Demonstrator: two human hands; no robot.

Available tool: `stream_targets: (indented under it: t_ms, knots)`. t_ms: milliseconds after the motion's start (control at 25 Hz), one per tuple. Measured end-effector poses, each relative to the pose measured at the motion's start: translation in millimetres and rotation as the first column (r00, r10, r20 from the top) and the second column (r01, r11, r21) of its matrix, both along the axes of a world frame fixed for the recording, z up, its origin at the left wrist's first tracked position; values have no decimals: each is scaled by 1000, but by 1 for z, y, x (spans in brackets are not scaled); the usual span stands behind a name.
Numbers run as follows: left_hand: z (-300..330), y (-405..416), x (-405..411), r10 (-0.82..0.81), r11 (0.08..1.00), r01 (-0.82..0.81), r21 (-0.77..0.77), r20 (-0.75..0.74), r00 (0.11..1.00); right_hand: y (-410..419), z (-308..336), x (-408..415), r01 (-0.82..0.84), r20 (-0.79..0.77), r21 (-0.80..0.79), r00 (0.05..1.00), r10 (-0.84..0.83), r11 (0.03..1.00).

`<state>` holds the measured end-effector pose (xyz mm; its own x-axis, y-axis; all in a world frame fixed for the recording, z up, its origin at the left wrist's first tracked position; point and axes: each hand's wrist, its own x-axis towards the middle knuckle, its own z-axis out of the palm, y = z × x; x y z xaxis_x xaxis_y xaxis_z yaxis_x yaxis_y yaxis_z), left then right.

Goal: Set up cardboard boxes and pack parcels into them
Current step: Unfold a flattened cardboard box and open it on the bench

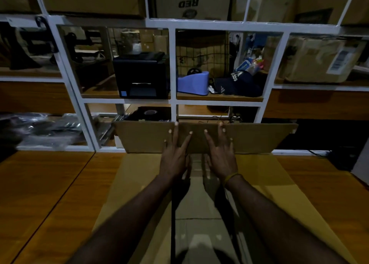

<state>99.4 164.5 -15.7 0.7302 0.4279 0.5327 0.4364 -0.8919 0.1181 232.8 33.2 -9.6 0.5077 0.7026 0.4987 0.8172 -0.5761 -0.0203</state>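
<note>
A large brown cardboard box (263,184) lies on the wooden table (50,194) in front of me, a strip of clear tape running down its middle seam. Its far flap (143,138) stands up against the white shelf frame. My left hand (175,156) and my right hand (220,154) lie side by side, fingers spread, flat on the middle of that flap. Neither hand grips anything. A yellow band circles my right wrist. No parcels show on the table.
A white metal shelf unit (172,64) rises right behind the box. It holds a black label printer (141,76), a blue tape dispenser (192,83), a dark cap (237,84) and cartons. Plastic-wrapped items (44,130) lie at the left.
</note>
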Motion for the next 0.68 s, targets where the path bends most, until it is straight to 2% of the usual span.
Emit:
stream_targets:
  t_ms: [240,440,520,680]
  knots:
    - [9,45,44,61,996,-74,-46,-230,971,40,7,41,78,-54,-248,994,-94,966]
    - [-31,65,50,50,987,-104,-126,-369,928,49,-27,54,37,-159,-454,980,-121,890]
    - [-47,67,52,41,980,-118,-160,-419,907,48,-40,54,0,-228,-485,965,-126,874]
    - [-54,60,55,40,977,-130,-171,-453,890,48,-45,53,-26,-321,-430,939,-126,902]
